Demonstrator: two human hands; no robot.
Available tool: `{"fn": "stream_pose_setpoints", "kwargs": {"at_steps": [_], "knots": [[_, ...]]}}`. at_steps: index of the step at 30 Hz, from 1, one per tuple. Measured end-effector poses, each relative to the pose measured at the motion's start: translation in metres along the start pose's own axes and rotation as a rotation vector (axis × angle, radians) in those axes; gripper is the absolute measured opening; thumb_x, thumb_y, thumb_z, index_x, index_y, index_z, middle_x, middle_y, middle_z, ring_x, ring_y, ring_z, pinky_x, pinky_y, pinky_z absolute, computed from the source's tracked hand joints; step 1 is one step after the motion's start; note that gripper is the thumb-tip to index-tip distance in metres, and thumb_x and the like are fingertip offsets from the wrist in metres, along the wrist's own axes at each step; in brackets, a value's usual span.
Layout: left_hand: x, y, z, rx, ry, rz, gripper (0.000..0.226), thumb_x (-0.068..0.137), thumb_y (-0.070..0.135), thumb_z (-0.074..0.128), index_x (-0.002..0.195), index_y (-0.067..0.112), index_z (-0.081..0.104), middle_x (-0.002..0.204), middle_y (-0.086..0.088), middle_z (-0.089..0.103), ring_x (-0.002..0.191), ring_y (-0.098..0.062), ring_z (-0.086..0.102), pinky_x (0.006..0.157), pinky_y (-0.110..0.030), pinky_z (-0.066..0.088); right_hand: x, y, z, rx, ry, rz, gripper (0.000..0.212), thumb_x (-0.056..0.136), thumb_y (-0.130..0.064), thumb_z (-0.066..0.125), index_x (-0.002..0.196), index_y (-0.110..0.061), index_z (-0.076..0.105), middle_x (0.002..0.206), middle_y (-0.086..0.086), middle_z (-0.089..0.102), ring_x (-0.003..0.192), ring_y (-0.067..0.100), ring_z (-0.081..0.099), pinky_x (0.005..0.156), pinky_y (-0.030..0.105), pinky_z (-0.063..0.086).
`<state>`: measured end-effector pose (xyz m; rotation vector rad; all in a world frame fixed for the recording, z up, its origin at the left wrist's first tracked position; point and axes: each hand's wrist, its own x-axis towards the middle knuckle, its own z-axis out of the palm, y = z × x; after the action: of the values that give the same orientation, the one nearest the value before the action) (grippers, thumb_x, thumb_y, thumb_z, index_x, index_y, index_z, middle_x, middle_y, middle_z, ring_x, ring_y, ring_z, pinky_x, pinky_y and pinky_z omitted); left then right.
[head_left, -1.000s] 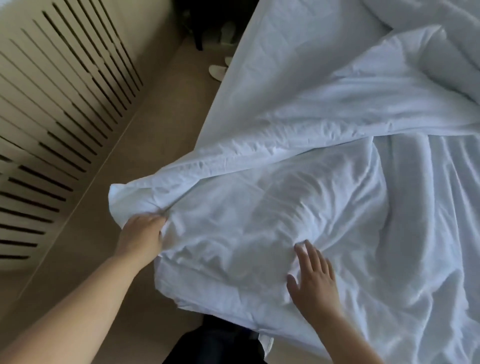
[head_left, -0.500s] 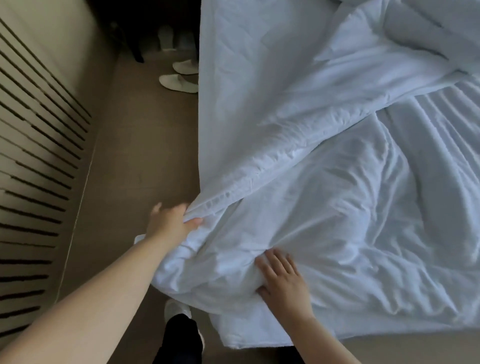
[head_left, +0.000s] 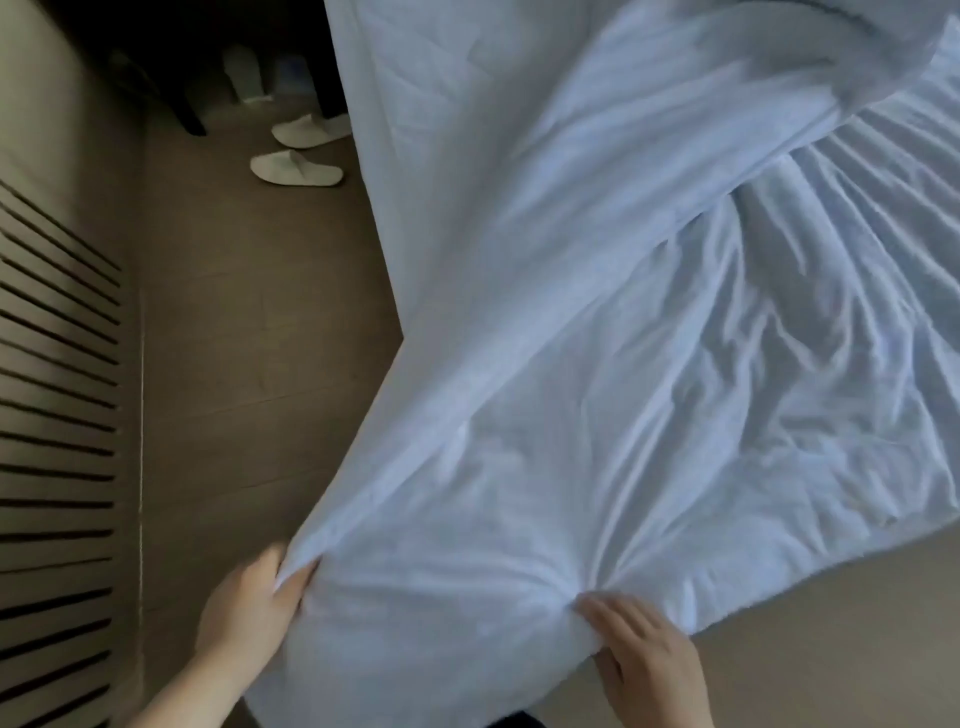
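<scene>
A white duvet (head_left: 597, 415) lies rumpled across the bed and hangs off its near left corner. My left hand (head_left: 249, 613) grips the duvet's left edge, with cloth bunched between thumb and fingers. My right hand (head_left: 644, 660) grips a gathered fold of the same duvet at the lower right, fingers curled into the fabric. The corner of the duvet stretches between both hands. Farther back, the white sheet (head_left: 441, 104) drapes down the side of the bed.
Brown floor (head_left: 249, 338) runs along the left of the bed. A slatted wall panel (head_left: 52, 415) stands at the far left. Two white slippers (head_left: 296, 166) lie on the floor at the back, beside dark furniture legs (head_left: 192, 119).
Both hands have pulled the duvet corner toward me and lower in view. My right hand went from lying flat on the cloth to gripping it. The view has swung left.
</scene>
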<state>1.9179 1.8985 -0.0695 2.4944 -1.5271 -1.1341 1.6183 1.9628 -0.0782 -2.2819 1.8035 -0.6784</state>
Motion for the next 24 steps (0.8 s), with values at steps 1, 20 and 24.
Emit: {"fn": "stream_pose_setpoints", "kwargs": {"at_steps": [1, 20, 24], "knots": [[-0.007, -0.012, 0.008, 0.046, -0.051, -0.058, 0.028, 0.093, 0.035, 0.047, 0.093, 0.010, 0.059, 0.101, -0.017, 0.064, 0.099, -0.034, 0.058, 0.073, -0.035, 0.040, -0.009, 0.000, 0.005, 0.005, -0.068, -0.002, 0.035, 0.058, -0.014, 0.042, 0.086, -0.023, 0.061, 0.071, -0.004, 0.071, 0.079, 0.005, 0.053, 0.073, 0.018, 0.042], [0.048, 0.177, 0.012, 0.381, 0.138, 0.578, 0.081, 0.086, 0.048, 0.054, 0.148, 0.022, 0.008, 0.155, 0.002, 0.011, 0.140, -0.015, 0.019, 0.112, -0.030, 0.007, 0.040, 0.017, -0.017, -0.174, -0.715, 0.447, 0.074, 0.066, -0.054, 0.028, 0.131, -0.022, 0.043, 0.133, 0.006, 0.053, 0.120, 0.024, 0.051, 0.109, 0.028, 0.001], [0.068, 0.225, 0.016, 0.517, 0.093, 0.628, 0.088, 0.084, 0.054, 0.053, 0.148, 0.023, 0.002, 0.156, -0.001, 0.003, 0.142, -0.017, 0.011, 0.114, -0.033, 0.003, 0.075, 0.023, -0.008, -0.027, -0.730, 0.571, 0.078, 0.082, -0.057, 0.016, 0.147, -0.023, -0.010, 0.156, 0.000, -0.011, 0.144, 0.016, -0.007, 0.113, 0.029, -0.012]]}}
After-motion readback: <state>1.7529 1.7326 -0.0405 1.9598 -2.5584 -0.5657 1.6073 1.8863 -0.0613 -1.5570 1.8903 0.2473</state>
